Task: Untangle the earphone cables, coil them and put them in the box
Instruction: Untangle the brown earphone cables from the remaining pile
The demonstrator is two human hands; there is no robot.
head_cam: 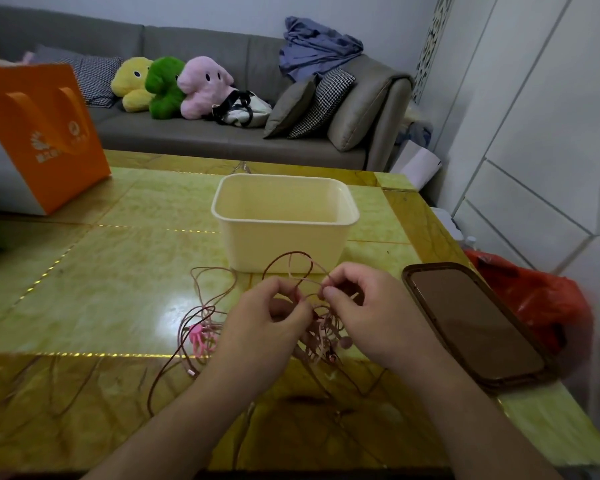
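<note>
A tangle of pink and brown earphone cables (205,317) lies on the yellow-green table, in front of an open cream plastic box (284,244). Both hands are held just above the knot. My left hand (267,323) pinches a strand between thumb and fingers. My right hand (368,306) pinches another strand beside it. Loops rise between the hands toward the box, and earbuds hang below the fingers. A bright pink clip (200,337) sits in the cables to the left. Nothing is visible inside the box from here.
A phone (471,323) in a brown case lies face up to the right. An orange paper bag (42,133) stands at the back left. A red plastic bag (534,296) sits past the table's right edge. A sofa with plush toys is behind.
</note>
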